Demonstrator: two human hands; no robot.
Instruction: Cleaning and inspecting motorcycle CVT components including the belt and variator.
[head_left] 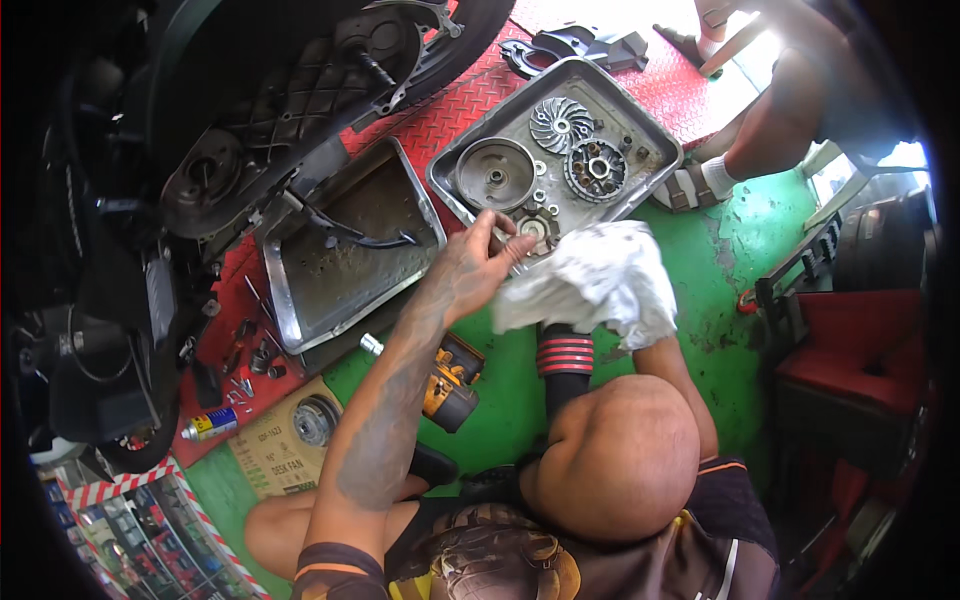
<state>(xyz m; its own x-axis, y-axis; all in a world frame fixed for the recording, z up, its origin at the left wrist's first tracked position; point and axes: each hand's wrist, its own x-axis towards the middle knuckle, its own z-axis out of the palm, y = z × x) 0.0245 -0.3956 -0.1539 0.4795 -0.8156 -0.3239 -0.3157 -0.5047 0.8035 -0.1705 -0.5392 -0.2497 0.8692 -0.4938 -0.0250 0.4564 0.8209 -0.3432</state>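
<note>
My left hand (482, 252) reaches over the near edge of a grey metal tray (648, 198), thumb and forefinger apart, close to a small round metal part (535, 231). A white, stained rag (605, 283) hangs bunched over my right hand, which it hides; the forearm runs up into it. Inside the tray lie a bowl-shaped clutch drum (496, 174), a finned pulley disc (562, 124), a round clutch assembly (597, 169) and several nuts and washers (539, 190).
Left of that tray is a second metal pan (350, 285), below the scooter's opened engine side (300, 120). A cordless impact driver (452, 385), spray can (210, 424) and cardboard (282, 440) lie nearer. Another person's leg (765, 125) is at far right, a red-topped stool (855, 350) below.
</note>
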